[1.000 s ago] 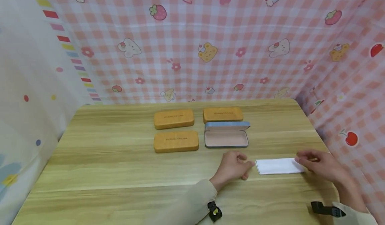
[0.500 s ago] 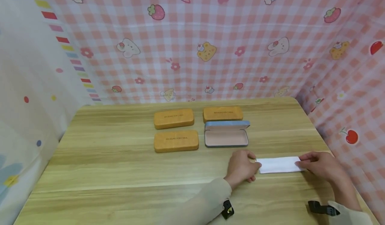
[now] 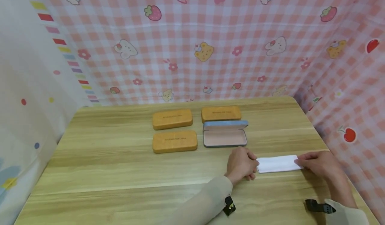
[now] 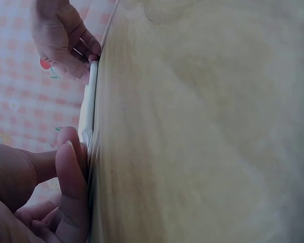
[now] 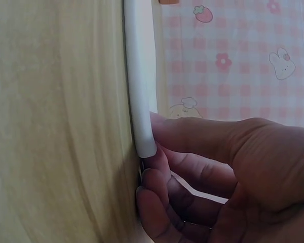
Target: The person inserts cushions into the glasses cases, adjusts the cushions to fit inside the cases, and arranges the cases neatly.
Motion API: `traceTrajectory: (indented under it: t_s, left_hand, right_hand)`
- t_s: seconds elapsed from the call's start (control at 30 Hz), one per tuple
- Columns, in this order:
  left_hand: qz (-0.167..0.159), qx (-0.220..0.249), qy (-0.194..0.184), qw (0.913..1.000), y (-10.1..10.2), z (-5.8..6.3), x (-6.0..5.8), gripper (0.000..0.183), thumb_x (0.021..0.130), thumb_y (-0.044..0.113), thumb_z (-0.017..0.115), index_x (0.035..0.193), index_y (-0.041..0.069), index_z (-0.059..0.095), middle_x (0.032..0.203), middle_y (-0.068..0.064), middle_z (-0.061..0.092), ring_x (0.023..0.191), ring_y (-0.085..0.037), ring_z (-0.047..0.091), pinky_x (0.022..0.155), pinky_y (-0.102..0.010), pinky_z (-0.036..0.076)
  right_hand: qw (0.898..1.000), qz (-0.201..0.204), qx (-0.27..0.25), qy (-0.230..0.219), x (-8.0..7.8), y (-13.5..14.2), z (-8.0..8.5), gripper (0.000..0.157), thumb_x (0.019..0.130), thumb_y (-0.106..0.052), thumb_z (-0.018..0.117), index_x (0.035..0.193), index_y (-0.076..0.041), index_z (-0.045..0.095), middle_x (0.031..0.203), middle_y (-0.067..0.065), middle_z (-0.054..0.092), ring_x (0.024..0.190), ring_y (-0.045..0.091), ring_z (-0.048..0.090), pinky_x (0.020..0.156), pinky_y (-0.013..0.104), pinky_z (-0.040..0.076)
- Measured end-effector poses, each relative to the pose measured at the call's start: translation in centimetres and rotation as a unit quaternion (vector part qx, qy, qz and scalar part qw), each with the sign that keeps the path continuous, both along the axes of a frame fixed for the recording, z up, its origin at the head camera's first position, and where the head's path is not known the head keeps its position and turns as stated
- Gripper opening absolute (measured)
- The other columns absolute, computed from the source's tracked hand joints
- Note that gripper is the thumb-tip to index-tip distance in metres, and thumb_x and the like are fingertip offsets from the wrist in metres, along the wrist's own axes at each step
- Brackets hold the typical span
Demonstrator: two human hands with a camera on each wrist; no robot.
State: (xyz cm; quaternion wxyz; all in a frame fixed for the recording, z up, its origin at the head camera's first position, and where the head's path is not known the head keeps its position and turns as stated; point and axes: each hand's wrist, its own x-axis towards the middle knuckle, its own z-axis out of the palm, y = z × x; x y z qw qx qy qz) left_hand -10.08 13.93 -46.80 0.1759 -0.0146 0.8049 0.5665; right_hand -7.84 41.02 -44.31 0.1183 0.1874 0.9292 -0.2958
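Observation:
A white folded cloth [image 3: 277,164] lies flat near the table's right side, longer than it is wide. At its left end my left hand [image 3: 241,165] pinches the edge between thumb and fingers. My right hand [image 3: 318,165] grips the opposite end, and the right wrist view shows the thumb [image 5: 192,134] over the cloth [image 5: 140,81] with fingertips under its end. Seen from the left wrist, the cloth [image 4: 90,104] is a thin layered strip close to the tabletop. Behind the left hand stands an open blue glasses case [image 3: 225,137] with a pale pink lining and nothing inside.
Three closed tan glasses cases lie farther back: one case [image 3: 172,119] at back left, another case [image 3: 175,141] in front of it, and a third case [image 3: 221,114] behind the blue one. Patterned curtains [image 3: 180,51] enclose the wooden table [image 3: 105,171] at the back and sides.
My left hand has moved right, reached the cloth's left end and taken hold of it. My right hand has tightened its hold on the right end. The cases have stayed put.

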Motion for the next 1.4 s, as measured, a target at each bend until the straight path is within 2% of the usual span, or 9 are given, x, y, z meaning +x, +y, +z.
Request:
traceTrajectory:
  t_s: [0.23, 0.37, 0.5, 0.7, 0.83, 0.93, 1.1, 1.23, 1.4]
  left_hand:
    - [-0.028, -0.027, 0.005, 0.9992, -0.2, 0.2, -0.1, 0.018, 0.087, 0.002, 0.077, 0.073, 0.01, 0.071, 0.046, -0.001, 0.059, 0.032, -0.01, 0.051, 0.033, -0.025, 0.048]
    - [-0.044, -0.059, 0.026, 0.9969, -0.2, 0.1, 0.1, 0.018, 0.09, 0.006, 0.075, 0.074, 0.012, 0.071, 0.043, 0.002, 0.055, 0.031, -0.009, 0.049, 0.034, -0.023, 0.046]
    - [-0.066, -0.114, 0.056, 0.9898, -0.1, 0.1, 0.1, 0.025, 0.092, 0.01, 0.071, 0.068, 0.016, 0.069, 0.04, 0.005, 0.052, 0.03, -0.008, 0.048, 0.043, -0.021, 0.043]
    - [-0.107, -0.163, 0.094, 0.9764, 0.0, 0.1, -0.1, 0.042, 0.085, 0.006, 0.065, 0.045, 0.017, 0.057, 0.034, 0.006, 0.047, 0.029, -0.007, 0.045, 0.04, -0.022, 0.03]
    - [-0.128, -0.182, 0.106, 0.9691, -0.1, 0.0, -0.4, 0.043, 0.084, 0.006, 0.064, 0.044, 0.018, 0.058, 0.034, 0.006, 0.048, 0.032, -0.008, 0.046, 0.042, -0.021, 0.033]
    - [-0.139, -0.186, 0.108, 0.9668, -0.2, -0.1, -0.6, 0.039, 0.086, 0.007, 0.065, 0.048, 0.017, 0.064, 0.038, 0.006, 0.052, 0.036, -0.008, 0.048, 0.044, -0.021, 0.036]
    - [-0.145, -0.178, 0.122, 0.9656, -0.8, -0.2, -0.8, 0.024, 0.086, 0.011, 0.07, 0.063, 0.016, 0.073, 0.06, 0.01, 0.062, 0.056, -0.005, 0.051, 0.052, -0.018, 0.04]
    - [-0.141, -0.142, 0.121, 0.9723, -1.5, 0.0, -0.9, 0.013, 0.085, 0.012, 0.072, 0.073, 0.014, 0.075, 0.073, 0.009, 0.066, 0.065, -0.003, 0.053, 0.058, -0.017, 0.043]
    - [-0.131, -0.074, 0.092, 0.9842, -2.4, 0.4, -0.8, 0.007, 0.085, 0.012, 0.075, 0.077, 0.012, 0.075, 0.07, 0.009, 0.065, 0.065, -0.002, 0.053, 0.059, -0.017, 0.043]
  right_hand:
    - [1.0, 0.011, 0.01, 0.001, -0.2, 0.1, 0.0, 0.044, 0.084, -0.042, 0.082, 0.099, -0.001, 0.08, 0.085, 0.002, 0.077, 0.077, 0.008, 0.057, 0.063, 0.022, 0.044]
    - [1.0, 0.024, 0.01, -0.001, -0.3, 0.1, -0.3, 0.044, 0.086, -0.04, 0.081, 0.101, 0.002, 0.079, 0.092, 0.01, 0.076, 0.079, 0.011, 0.058, 0.065, 0.024, 0.045]
    - [0.998, 0.053, 0.018, 0.003, -0.3, 0.0, -0.4, 0.043, 0.091, -0.037, 0.076, 0.103, 0.005, 0.076, 0.096, 0.016, 0.073, 0.08, 0.015, 0.058, 0.065, 0.026, 0.046]
    - [0.997, 0.075, 0.016, 0.021, -0.1, -0.2, -0.5, 0.038, 0.095, -0.032, 0.072, 0.102, 0.005, 0.073, 0.09, 0.009, 0.069, 0.077, 0.015, 0.054, 0.061, 0.024, 0.044]
    - [0.996, 0.078, 0.004, 0.032, 0.0, -0.3, -0.6, 0.036, 0.097, -0.03, 0.069, 0.103, 0.006, 0.071, 0.089, 0.008, 0.067, 0.077, 0.015, 0.053, 0.06, 0.023, 0.044]
    - [0.996, 0.077, -0.006, 0.041, -0.1, -0.3, -0.7, 0.035, 0.099, -0.028, 0.066, 0.105, 0.006, 0.07, 0.088, 0.007, 0.066, 0.075, 0.014, 0.053, 0.059, 0.023, 0.045]
    - [0.995, 0.068, -0.039, 0.059, -0.1, -0.3, -0.9, 0.034, 0.101, -0.024, 0.064, 0.109, 0.009, 0.066, 0.087, 0.004, 0.069, 0.071, 0.007, 0.059, 0.06, 0.022, 0.05]
    - [0.993, 0.058, -0.089, 0.06, -0.2, -0.4, -1.0, 0.031, 0.102, -0.018, 0.064, 0.109, 0.011, 0.064, 0.086, 0.003, 0.072, 0.071, 0.007, 0.065, 0.063, 0.023, 0.056]
    - [0.987, 0.045, -0.147, 0.054, -0.2, -0.6, -1.0, 0.027, 0.101, -0.014, 0.064, 0.107, 0.011, 0.063, 0.084, -0.002, 0.072, 0.072, 0.005, 0.067, 0.066, 0.024, 0.06]
